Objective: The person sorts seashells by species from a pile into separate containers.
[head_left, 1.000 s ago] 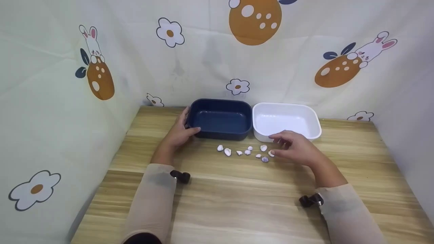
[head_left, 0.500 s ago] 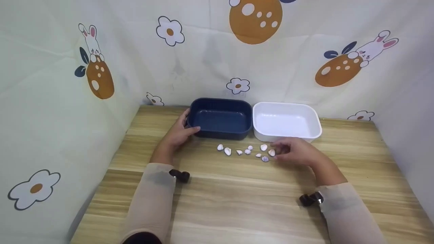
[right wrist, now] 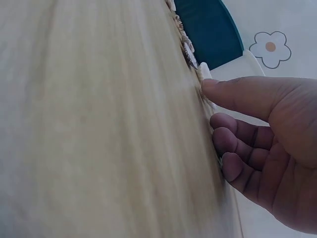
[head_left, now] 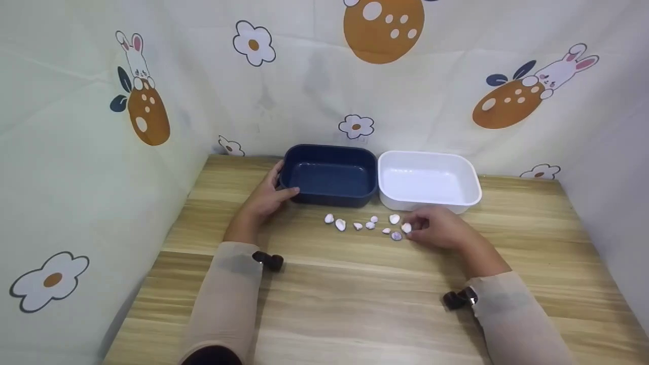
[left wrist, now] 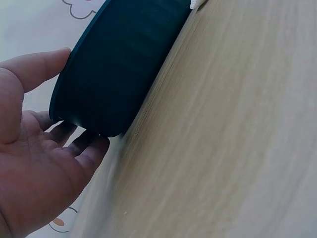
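In the head view my left hand (head_left: 263,196) holds the dark blue box (head_left: 329,200) by its left end. The left wrist view shows the thumb on the rim of this box (left wrist: 114,69) and the fingers curled against its end wall. My right hand (head_left: 440,227) is down at the table, thumb and forefinger closed around the rightmost seashell (head_left: 406,228). In the right wrist view the thumb tip touches a pale shell (right wrist: 203,70), and the other fingers curl near the tabletop. Several more small shells (head_left: 340,225) lie in a loose row left of that hand.
A white box (head_left: 431,204) stands against the right side of the dark blue one, both near the back of the wooden table (head_left: 355,299). Bare floors show inside both boxes. A patterned cloth (head_left: 294,96) hangs behind and at the sides.
My right hand has come down from over the white box's front edge to the rightmost shell, and its fingers have closed in on it. The left hand has stayed on the dark blue box.
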`<control>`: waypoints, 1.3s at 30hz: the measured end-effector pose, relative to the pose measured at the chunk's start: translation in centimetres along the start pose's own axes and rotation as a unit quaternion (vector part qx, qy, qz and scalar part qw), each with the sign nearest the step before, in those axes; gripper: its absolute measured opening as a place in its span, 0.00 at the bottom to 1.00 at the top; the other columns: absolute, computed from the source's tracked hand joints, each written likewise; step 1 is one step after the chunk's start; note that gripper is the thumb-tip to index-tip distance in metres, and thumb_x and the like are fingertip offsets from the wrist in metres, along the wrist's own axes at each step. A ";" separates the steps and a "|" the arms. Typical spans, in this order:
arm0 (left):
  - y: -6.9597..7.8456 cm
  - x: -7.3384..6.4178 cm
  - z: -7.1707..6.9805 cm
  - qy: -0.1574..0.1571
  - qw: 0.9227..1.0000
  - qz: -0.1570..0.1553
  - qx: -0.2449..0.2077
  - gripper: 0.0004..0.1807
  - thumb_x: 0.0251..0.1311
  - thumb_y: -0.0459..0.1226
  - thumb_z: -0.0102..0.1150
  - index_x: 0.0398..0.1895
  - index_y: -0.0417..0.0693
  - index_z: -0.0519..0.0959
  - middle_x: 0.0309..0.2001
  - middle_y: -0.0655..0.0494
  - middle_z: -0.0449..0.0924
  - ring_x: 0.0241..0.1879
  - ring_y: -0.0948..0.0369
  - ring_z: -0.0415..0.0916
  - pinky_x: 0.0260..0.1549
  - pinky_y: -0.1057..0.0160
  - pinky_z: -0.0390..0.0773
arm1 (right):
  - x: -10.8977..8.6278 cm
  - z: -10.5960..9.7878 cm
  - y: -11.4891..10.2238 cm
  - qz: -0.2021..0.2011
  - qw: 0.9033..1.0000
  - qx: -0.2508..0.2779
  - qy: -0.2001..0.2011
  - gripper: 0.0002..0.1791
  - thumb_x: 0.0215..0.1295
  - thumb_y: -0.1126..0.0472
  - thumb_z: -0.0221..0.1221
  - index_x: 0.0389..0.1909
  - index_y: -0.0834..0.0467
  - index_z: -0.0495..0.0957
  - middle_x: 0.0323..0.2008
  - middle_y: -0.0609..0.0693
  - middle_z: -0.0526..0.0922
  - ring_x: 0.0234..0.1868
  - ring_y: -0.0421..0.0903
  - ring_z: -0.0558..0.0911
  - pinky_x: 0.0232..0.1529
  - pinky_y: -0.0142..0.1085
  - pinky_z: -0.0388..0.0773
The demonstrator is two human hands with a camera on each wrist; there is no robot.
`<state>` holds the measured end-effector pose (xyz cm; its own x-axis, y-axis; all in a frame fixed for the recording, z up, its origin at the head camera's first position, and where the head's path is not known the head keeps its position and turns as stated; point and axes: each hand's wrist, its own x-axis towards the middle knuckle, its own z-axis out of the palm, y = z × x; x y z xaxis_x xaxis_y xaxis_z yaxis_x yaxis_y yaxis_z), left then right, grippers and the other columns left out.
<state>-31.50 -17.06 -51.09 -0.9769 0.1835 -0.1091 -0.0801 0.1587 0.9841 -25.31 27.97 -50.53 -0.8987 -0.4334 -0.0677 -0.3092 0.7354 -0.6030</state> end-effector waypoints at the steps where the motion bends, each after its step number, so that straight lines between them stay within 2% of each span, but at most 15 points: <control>1: 0.0 0.0 0.0 0.000 1.000 -0.001 0.001 0.54 0.67 0.35 0.70 0.89 0.56 0.47 0.88 0.47 0.48 0.88 0.50 0.46 0.87 0.52 0.46 | 0.0 0.0 0.0 0.004 1.000 -0.001 0.000 0.15 0.61 0.60 0.75 0.49 0.50 0.91 0.30 0.43 0.85 0.34 0.40 0.79 0.36 0.31 0.76; 10: 0.1 0.1 0.0 0.000 1.000 -0.004 0.001 0.55 0.66 0.35 0.71 0.89 0.55 0.46 0.88 0.46 0.48 0.88 0.50 0.46 0.87 0.51 0.46 | -0.1 -0.3 -0.7 0.007 1.000 -0.002 -0.011 0.12 0.62 0.59 0.75 0.47 0.48 0.91 0.32 0.42 0.86 0.35 0.40 0.80 0.37 0.31 0.77; 14: 0.1 0.1 -0.1 0.004 1.000 -0.001 0.001 0.55 0.66 0.35 0.71 0.89 0.54 0.47 0.88 0.46 0.49 0.87 0.50 0.48 0.87 0.51 0.47 | -0.3 -0.9 -1.5 0.018 1.000 -0.002 -0.015 0.12 0.61 0.58 0.76 0.46 0.48 0.90 0.34 0.43 0.88 0.37 0.41 0.82 0.40 0.32 0.79; 18: 0.0 0.2 -0.1 0.005 1.000 0.003 -0.001 0.55 0.66 0.34 0.70 0.89 0.53 0.47 0.87 0.44 0.51 0.87 0.50 0.50 0.87 0.51 0.48 | -0.6 -1.6 -2.2 0.036 0.999 0.017 -0.015 0.11 0.61 0.58 0.75 0.44 0.48 0.89 0.36 0.45 0.88 0.38 0.43 0.83 0.40 0.33 0.81; 25: 0.0 0.1 -0.1 0.006 1.000 -0.011 -0.003 0.55 0.66 0.35 0.70 0.89 0.55 0.45 0.88 0.45 0.49 0.87 0.51 0.47 0.87 0.52 0.48 | -0.5 -2.3 -3.2 0.041 0.998 0.045 0.024 0.15 0.63 0.61 0.71 0.51 0.53 0.89 0.40 0.49 0.89 0.42 0.44 0.84 0.45 0.32 0.83; 31: 0.1 0.0 -0.2 0.002 1.000 -0.022 0.021 0.56 0.67 0.38 0.71 0.89 0.57 0.45 0.89 0.45 0.46 0.88 0.51 0.43 0.87 0.51 0.46 | 0.7 -2.1 -4.0 0.026 0.997 0.049 0.059 0.15 0.65 0.60 0.71 0.53 0.56 0.89 0.40 0.49 0.89 0.42 0.43 0.84 0.47 0.30 0.81; 39: 0.3 0.0 -0.1 0.002 0.999 -0.025 0.022 0.56 0.67 0.39 0.71 0.89 0.59 0.45 0.89 0.48 0.46 0.88 0.51 0.44 0.87 0.51 0.48 | 3.8 -2.3 -6.5 0.017 0.995 0.059 0.073 0.18 0.66 0.56 0.71 0.55 0.54 0.88 0.41 0.50 0.90 0.40 0.43 0.83 0.45 0.35 0.80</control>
<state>-31.57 -17.12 -50.79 -0.9730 0.1698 -0.1563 -0.1192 0.2100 0.9704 -27.43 22.74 -45.07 -0.9463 -0.3225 0.0218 -0.2471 0.6783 -0.6919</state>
